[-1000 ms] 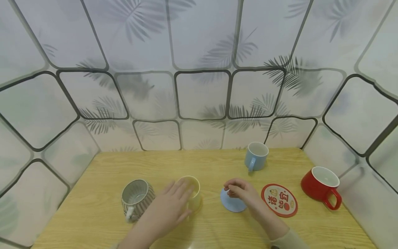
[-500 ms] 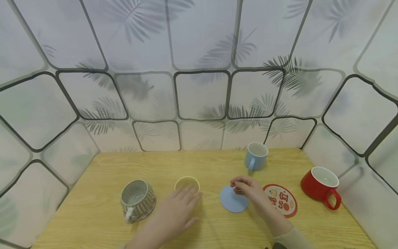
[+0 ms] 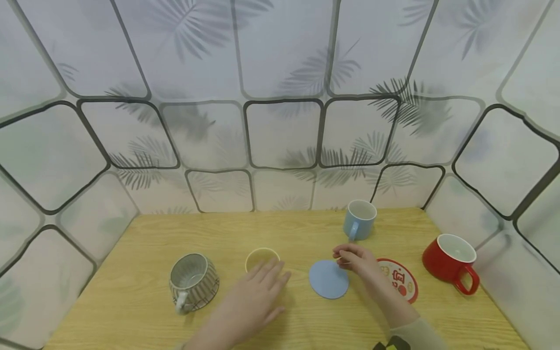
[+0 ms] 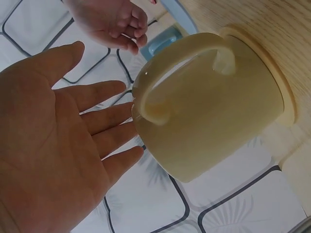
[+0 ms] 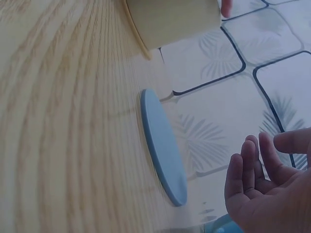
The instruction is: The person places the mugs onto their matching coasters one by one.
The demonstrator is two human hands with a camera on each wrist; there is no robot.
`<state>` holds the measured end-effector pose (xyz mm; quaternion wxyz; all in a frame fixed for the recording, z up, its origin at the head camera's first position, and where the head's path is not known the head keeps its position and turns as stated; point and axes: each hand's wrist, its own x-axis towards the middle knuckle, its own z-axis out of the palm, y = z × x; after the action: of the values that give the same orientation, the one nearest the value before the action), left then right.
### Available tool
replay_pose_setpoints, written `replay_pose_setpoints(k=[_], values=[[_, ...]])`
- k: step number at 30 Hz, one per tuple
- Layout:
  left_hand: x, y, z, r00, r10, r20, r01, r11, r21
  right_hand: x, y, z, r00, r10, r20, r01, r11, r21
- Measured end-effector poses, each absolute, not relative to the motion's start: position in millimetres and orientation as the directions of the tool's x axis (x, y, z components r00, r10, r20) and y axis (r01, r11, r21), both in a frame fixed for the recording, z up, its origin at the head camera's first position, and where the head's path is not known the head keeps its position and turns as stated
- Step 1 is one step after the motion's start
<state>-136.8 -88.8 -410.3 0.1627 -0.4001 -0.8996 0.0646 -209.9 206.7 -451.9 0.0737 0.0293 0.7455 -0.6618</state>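
Observation:
A pale yellow mug [image 4: 209,107] stands upright on a yellow coaster [image 4: 291,104], its handle toward me. My left hand [image 3: 249,301] has its fingers spread and straight, tips close to the mug's rim, and hides most of the mug in the head view; the left wrist view shows its palm holding nothing. Right of the mug lies a flat blue coaster [image 3: 329,279]. Over its right edge hovers my right hand [image 3: 365,272], fingers loosely bent and holding nothing. Behind that hand is a light blue mug [image 3: 360,221], handle toward me.
At the left is a grey striped mug [image 3: 194,282], a patterned edge showing round its base. A red-rimmed coaster [image 3: 402,279] with red characters lies partly behind my right forearm. Further right stands a red mug [image 3: 446,262]. Patterned walls [image 3: 284,146] enclose the wooden table [image 3: 183,231].
My right hand has moved right and slightly back, from over the blue coaster toward the light blue mug. My left hand has shifted a little right and nearer me. The mugs stay put.

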Motion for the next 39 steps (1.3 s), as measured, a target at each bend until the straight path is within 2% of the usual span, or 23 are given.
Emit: replay_pose_setpoints(k=[15,27,39], values=[[-137.6,-73.1,-415.2,-0.637,0.758,0.142,0.716,0.650,-0.255,-213.8,224.3,-452.6,-0.987,-0.015,-0.159,0.156,0.112,-0.981],[-140.0,-60.7,-419.1,-0.561,0.812,0.163,0.776,0.584,-0.240,-218.3,238.0,-453.6,-0.985,-0.019,-0.171,0.170,0.058,-0.984],[-140.6,-50.4,-428.2,-0.540,0.828,0.151,0.796,0.560,-0.230,-220.3,247.5,-454.6,-0.982,0.014,-0.186,0.187,0.099,-0.977]])
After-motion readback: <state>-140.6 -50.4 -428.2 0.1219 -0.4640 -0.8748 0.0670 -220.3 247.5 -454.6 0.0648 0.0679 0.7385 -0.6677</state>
